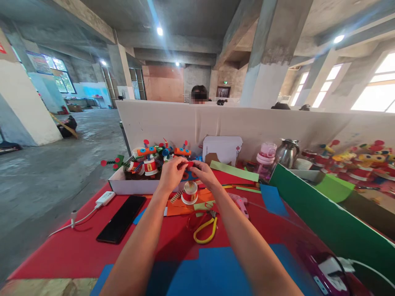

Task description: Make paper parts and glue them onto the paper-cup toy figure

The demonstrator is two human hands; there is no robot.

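Note:
My left hand [171, 172] and my right hand [204, 172] meet above the red table [77, 250], both pinching a small red paper piece [190, 164] between their fingertips. Just below them stands a small white cup wrapped in a red band [189, 193], on orange paper [179, 207]. Behind my hands a white box [129, 187] holds several finished paper-cup toys [149, 162] with spiral arms. Yellow-handled scissors [205, 230] lie nearer to me between my forearms.
A black phone [121, 219] and a white power bank [105, 198] with a cable lie at the left. A pink glue gun [241, 204], blue and green paper sheets, a green board [324, 218], a steel kettle [286, 153] and more toys sit at the right. A person sits behind the white partition [216, 119].

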